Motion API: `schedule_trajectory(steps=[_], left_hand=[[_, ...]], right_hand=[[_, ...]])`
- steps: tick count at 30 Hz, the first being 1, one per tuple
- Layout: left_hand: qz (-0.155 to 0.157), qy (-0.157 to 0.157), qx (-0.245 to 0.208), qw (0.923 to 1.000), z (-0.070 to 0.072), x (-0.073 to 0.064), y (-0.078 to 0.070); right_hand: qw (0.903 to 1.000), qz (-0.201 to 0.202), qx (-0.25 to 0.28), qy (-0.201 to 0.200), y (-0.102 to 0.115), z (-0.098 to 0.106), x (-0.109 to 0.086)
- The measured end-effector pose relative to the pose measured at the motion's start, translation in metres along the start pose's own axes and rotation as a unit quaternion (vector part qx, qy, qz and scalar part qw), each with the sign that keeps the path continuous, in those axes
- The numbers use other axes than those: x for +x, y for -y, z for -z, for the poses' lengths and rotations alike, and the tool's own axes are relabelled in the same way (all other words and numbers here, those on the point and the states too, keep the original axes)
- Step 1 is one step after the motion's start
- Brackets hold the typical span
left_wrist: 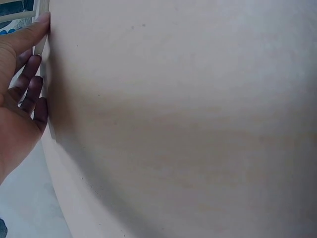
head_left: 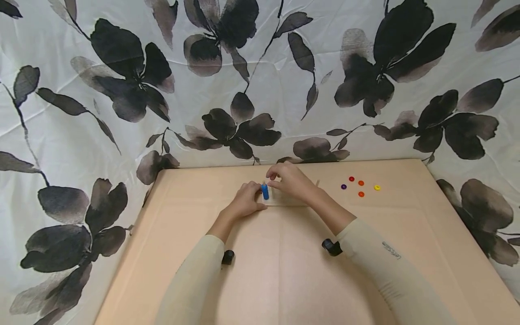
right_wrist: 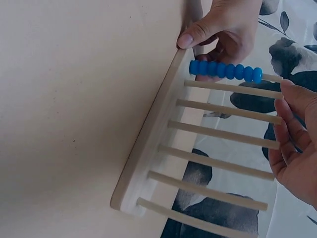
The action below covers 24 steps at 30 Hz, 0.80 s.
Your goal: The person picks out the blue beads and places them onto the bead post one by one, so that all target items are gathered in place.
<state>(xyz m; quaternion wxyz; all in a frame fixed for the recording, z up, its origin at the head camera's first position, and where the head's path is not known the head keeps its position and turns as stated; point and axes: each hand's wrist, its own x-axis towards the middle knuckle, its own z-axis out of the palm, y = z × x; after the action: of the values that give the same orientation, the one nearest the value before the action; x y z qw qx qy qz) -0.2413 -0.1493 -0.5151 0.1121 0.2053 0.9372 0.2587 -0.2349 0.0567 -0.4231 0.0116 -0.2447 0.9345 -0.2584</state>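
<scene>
A wooden peg stand (right_wrist: 130, 191) has a flat base and a row of upright thin pegs. Several blue beads (right_wrist: 225, 69) are stacked on its end peg, and the peg's bare tip shows above them. My left hand (head_left: 245, 200) grips that end of the base, thumb on the near side and fingers behind. My right hand (head_left: 290, 180) is beside the blue peg's top, its fingers bent and thumb tip (right_wrist: 287, 87) close to the peg tip. No bead shows between its fingers. The other pegs (right_wrist: 223, 134) carry no beads.
Several loose beads lie on the table right of the stand: red (head_left: 351, 179), orange (head_left: 361, 194), purple (head_left: 343, 186) and yellow (head_left: 377, 188). The pale table (head_left: 243, 271) ends just behind the stand, where a floral cloth (head_left: 284, 90) hangs.
</scene>
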Motion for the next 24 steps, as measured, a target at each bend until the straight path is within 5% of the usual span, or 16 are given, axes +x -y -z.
schedule_trajectory(steps=[16, 24], left_hand=[[-0.007, -0.021, -0.037, 0.9991, -0.001, -0.009, 0.003], [-0.023, -0.048, 0.011, 0.9985, 0.006, -0.027, 0.004]], right_hand=[[0.9980, -0.004, -0.008, -0.063, -0.022, 0.037, -0.039], [0.9932, -0.004, -0.049, -0.105, -0.045, 0.060, -0.071]])
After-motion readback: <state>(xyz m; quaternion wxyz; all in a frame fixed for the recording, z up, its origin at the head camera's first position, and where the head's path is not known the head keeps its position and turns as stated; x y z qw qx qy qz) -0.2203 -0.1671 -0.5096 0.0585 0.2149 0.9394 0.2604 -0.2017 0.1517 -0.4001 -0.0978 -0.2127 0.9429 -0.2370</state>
